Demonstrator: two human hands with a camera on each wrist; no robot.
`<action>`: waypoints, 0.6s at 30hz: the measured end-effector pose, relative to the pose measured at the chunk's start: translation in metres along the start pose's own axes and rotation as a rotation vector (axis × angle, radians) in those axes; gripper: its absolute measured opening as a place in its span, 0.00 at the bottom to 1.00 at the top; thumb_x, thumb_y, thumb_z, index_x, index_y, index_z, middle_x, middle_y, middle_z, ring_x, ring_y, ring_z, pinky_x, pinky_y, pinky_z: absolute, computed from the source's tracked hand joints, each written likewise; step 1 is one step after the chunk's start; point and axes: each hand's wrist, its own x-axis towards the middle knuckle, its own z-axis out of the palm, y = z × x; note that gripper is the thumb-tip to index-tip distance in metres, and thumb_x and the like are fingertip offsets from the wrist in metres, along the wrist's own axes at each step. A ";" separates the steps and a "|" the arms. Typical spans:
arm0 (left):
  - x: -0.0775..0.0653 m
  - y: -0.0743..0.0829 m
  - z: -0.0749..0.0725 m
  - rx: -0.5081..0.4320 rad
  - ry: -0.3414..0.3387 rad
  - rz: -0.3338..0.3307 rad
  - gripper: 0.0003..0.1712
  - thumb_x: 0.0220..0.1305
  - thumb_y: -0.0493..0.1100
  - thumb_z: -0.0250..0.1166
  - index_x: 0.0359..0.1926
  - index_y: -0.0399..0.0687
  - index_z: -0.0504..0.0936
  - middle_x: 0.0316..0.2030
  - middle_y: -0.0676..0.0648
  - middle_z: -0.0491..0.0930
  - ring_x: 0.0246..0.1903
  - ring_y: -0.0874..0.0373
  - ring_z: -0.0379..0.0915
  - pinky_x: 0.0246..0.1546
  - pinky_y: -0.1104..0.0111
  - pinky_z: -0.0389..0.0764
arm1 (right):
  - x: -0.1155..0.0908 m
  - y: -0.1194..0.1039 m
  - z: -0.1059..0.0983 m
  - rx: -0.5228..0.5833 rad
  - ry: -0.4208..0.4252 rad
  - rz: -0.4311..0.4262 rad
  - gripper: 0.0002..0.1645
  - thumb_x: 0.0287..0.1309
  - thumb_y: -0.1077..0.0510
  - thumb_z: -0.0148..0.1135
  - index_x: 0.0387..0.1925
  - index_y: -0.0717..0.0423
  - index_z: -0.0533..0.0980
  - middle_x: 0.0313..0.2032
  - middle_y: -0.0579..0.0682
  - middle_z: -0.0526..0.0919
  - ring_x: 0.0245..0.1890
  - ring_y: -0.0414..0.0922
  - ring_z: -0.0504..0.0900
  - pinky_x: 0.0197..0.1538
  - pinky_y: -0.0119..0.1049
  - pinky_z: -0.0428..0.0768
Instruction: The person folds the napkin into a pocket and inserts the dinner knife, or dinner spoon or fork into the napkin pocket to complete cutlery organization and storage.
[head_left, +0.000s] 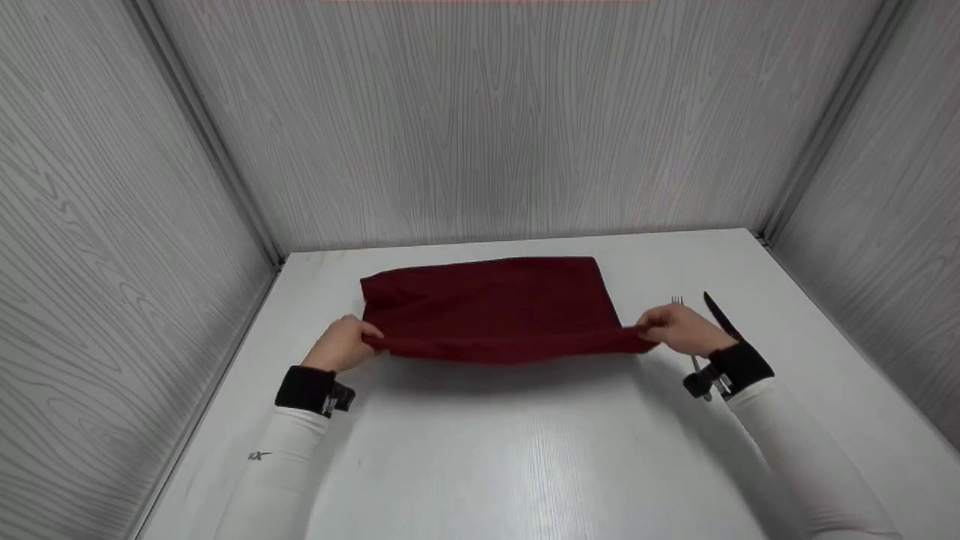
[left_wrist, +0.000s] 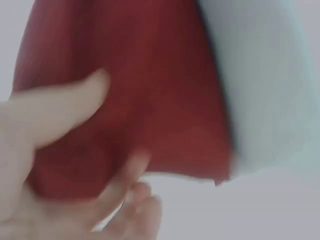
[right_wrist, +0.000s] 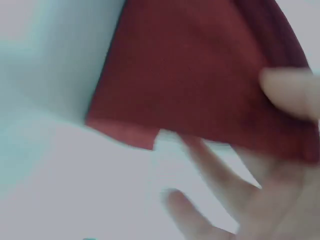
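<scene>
The left hand (head_left: 343,343) and right hand (head_left: 682,330) pinch the red cloth (head_left: 491,306), partly hiding a fork (head_left: 695,363) beside the right fingers.

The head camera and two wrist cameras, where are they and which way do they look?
Head: on the person's head, looking forward and down at the table, red cloth, fork and knife; left hand, right hand and white sleeves show.
Left wrist: on that wrist, looking at the cloth; left thumb and left fingers show, blurry.
Right wrist: on that wrist, also facing the cloth; right thumb and right fingers show.
Shared: both wrist views show the cloth.
</scene>
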 end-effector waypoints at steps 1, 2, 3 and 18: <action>-0.005 -0.001 0.000 0.029 -0.079 -0.001 0.11 0.62 0.34 0.73 0.46 0.37 0.91 0.46 0.37 0.86 0.46 0.44 0.79 0.49 0.55 0.80 | -0.004 0.003 0.003 -0.037 -0.060 0.004 0.09 0.71 0.62 0.61 0.43 0.62 0.86 0.39 0.53 0.91 0.42 0.47 0.87 0.51 0.40 0.79; -0.009 -0.001 -0.001 0.045 -0.161 -0.012 0.11 0.60 0.36 0.75 0.44 0.39 0.92 0.42 0.40 0.87 0.42 0.48 0.79 0.44 0.58 0.80 | -0.007 0.006 0.006 -0.062 -0.120 0.007 0.09 0.71 0.60 0.62 0.39 0.60 0.85 0.33 0.47 0.88 0.34 0.42 0.83 0.43 0.36 0.76; -0.013 -0.001 -0.001 0.057 -0.242 -0.033 0.12 0.59 0.38 0.77 0.44 0.40 0.91 0.40 0.44 0.88 0.39 0.51 0.79 0.40 0.61 0.79 | -0.009 0.008 0.008 -0.082 -0.172 0.012 0.10 0.71 0.57 0.64 0.36 0.59 0.85 0.30 0.43 0.86 0.32 0.37 0.79 0.40 0.33 0.74; 0.019 0.021 -0.008 0.068 -0.237 -0.195 0.33 0.81 0.58 0.54 0.53 0.27 0.82 0.35 0.38 0.87 0.34 0.50 0.85 0.43 0.58 0.85 | 0.027 0.003 0.003 -0.052 -0.170 0.129 0.28 0.79 0.47 0.57 0.61 0.67 0.79 0.55 0.64 0.86 0.55 0.60 0.86 0.60 0.59 0.80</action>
